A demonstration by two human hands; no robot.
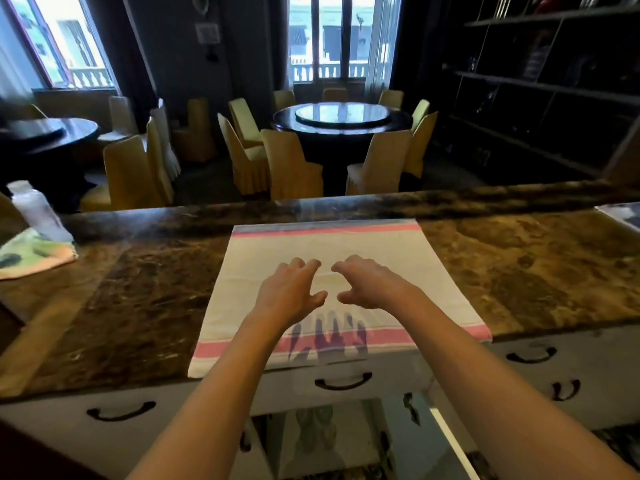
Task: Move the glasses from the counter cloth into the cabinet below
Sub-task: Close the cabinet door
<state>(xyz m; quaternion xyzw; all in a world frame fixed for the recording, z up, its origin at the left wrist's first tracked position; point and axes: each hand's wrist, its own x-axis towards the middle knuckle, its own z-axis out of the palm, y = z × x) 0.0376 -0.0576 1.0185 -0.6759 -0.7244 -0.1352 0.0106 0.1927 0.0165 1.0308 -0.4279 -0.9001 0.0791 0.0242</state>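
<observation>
A cream cloth (pixel 398 271) with pink stripes at its near and far ends lies on the brown marble counter (pixel 138 306). No glasses stand on it. My left hand (pixel 291 292) and my right hand (pixel 370 285) hover side by side over the cloth's middle, fingers curled and apart, holding nothing. Their shadows fall on the near pink stripe. Below the counter edge the cabinet (pixel 346 441) stands open between my forearms, and blurred glass shapes show inside it.
White drawers with black handles (pixel 343 382) run under the counter. A plastic bottle (pixel 34 209) and a green-orange rag (pixel 31 254) sit at the counter's left end. Beyond the counter are round dining tables (pixel 343 123) with covered chairs and dark shelving on the right.
</observation>
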